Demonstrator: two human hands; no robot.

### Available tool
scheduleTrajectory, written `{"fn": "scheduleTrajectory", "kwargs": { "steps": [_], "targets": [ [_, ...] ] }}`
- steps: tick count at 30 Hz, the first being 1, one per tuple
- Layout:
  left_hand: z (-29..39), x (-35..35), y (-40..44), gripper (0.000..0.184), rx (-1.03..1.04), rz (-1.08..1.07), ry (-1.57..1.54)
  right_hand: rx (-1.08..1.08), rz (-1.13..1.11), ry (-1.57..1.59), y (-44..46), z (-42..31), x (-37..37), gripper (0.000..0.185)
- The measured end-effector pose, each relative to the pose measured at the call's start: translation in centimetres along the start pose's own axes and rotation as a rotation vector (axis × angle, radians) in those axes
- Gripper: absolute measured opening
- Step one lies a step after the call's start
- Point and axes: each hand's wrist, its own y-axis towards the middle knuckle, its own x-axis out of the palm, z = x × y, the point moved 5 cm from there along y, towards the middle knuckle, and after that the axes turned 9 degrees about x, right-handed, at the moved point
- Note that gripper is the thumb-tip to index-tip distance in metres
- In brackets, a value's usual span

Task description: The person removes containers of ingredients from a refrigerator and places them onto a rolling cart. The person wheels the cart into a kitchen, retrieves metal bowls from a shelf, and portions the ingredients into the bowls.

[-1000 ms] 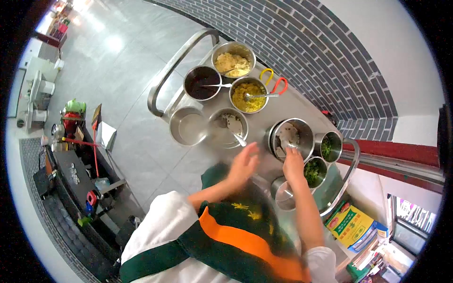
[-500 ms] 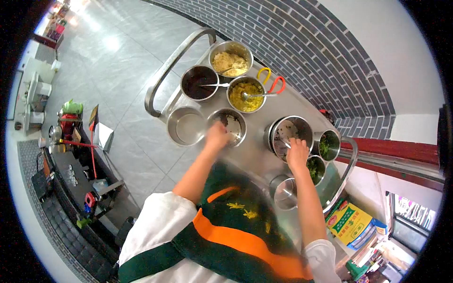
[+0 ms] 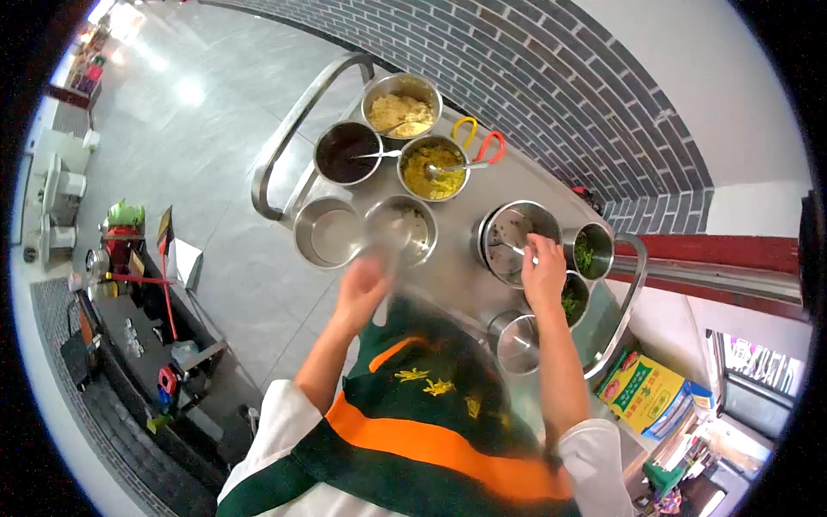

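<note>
On the metal cart top, my right hand [image 3: 544, 274] is closed on the handle of a metal spoon [image 3: 512, 248], whose other end is inside a steel pot [image 3: 524, 205] with dark bits and residue. My left hand [image 3: 363, 289] is blurred by motion, its fingers curled round something pale and smeared that I cannot make out. It is just below a steel pot with light residue [image 3: 415, 233] and an empty-looking steel pot [image 3: 332, 231].
Behind stand pots of pale mash [image 3: 401, 112], dark sauce [image 3: 343, 157] and yellow food [image 3: 428, 164]. Yellow and red loop handles [image 3: 491, 148] lie beside them. Greens fill two pots [image 3: 584, 252] at right, with another pot [image 3: 519, 343] nearer. Cart rails [image 3: 276, 138] rise at the ends.
My left hand went to the pot with light residue and has drawn back toward my body. My right hand stays at its pot, where the spoon now shows. The view has shifted slightly.
</note>
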Motion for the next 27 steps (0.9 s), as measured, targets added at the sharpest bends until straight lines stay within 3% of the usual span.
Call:
{"fn": "scheduleTrajectory", "kwargs": {
  "steps": [2, 5, 7, 11, 14, 16, 18, 20, 22, 23, 25, 27],
  "targets": [
    [0.9, -0.1, -0.7, 0.016, -0.071, 0.023, -0.055, 0.047, 0.038, 0.019, -0.2, 1.1, -0.9, 0.018],
    [0.8, -2.4, -0.8, 0.018, 0.076, 0.116, -0.012, 0.179, 0.083, 0.025, -0.5, 3.6, -2.6, 0.015],
    [0.6, -5.7, -0.7, 0.021, 0.173, 0.204, 0.287, 0.215, 0.105, 0.016, -1.1, 4.7, -4.3, 0.015],
    [-1.4, -10.1, 0.3, 0.019, 0.09, 0.275, 0.522, 0.363, 0.128, 0.055, -4.2, 8.3, -6.7, 0.014],
    [-4.9, -10.8, 2.2, 0.018, -0.015, 0.229, 0.523, 0.504, 0.132, 0.07, -7.5, 9.5, -8.3, 0.013],
    [-6.1, -10.9, 2.7, 0.018, -0.017, 0.242, 0.464, 0.728, -0.274, -0.13, -10.6, 10.6, -7.0, 0.024],
    [-6.0, -11.1, 2.8, 0.016, -0.093, 0.298, 0.308, 0.68, -0.528, -0.268, -13.9, 12.2, -5.0, 0.034],
    [-4.4, -10.7, 2.7, 0.015, -0.053, 0.238, 0.446, 0.694, -0.639, -0.345, -16.5, 13.1, -3.5, 0.035],
    [-4.9, -11.3, 2.3, 0.019, -0.163, 0.271, 0.446, 0.681, -0.544, -0.277, -18.8, 14.4, -1.4, 0.034],
    [-3.6, -11.1, 1.9, 0.02, -0.156, 0.294, 0.51, 0.702, -0.441, -0.225, -19.6, 15.0, -0.6, 0.033],
    [-2.5, -11.7, 2.3, 0.021, -0.136, 0.317, 0.576, 0.705, -0.441, -0.163, -20.5, 15.9, 0.9, 0.033],
    [-1.5, -12.5, 2.2, 0.021, 0.15, 0.457, 0.797, 0.641, -0.401, -0.056, -20.5, 16.1, 2.3, 0.033]
  ]
}}
